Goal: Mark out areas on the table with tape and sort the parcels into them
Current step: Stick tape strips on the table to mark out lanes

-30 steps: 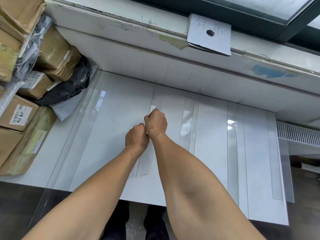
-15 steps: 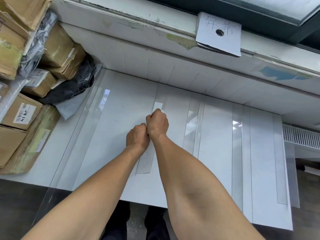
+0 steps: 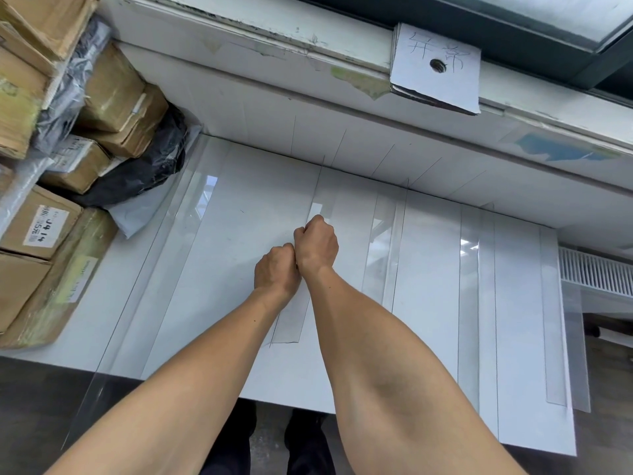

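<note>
- Looking down past both forearms, I see the near edge of the white table [image 3: 246, 207] crossing below my elbows, with dark floor [image 3: 34, 406] in front of it.
- A clear tape strip [image 3: 289, 325], narrow and glossy, lies on the tabletop running away from me. Its near end is cut short of the table edge, and its far part shows bright beyond the knuckles.
- My left hand [image 3: 277, 269] and right hand [image 3: 317, 246] sit on that strip as two fists pressed side by side, knuckles up. The fingers curl under out of sight, so I cannot tell whether they pinch the tape.
- To the right, more clear strips [image 3: 383, 255] lie parallel and split the top into lanes. On the left, a long strip [image 3: 164, 269] slants past the near edge.
- Stacked at the table's left end, outside the lanes, are brown cardboard parcels [image 3: 37, 228], one with a white label. A black bag [image 3: 137, 180] is wedged among them.
- The far edge butts against a white panelled wall under a chipped sill [image 3: 274, 29], where a handwritten card [image 3: 435, 66] is fixed. A radiator grille [image 3: 596, 272] shows at far right.
</note>
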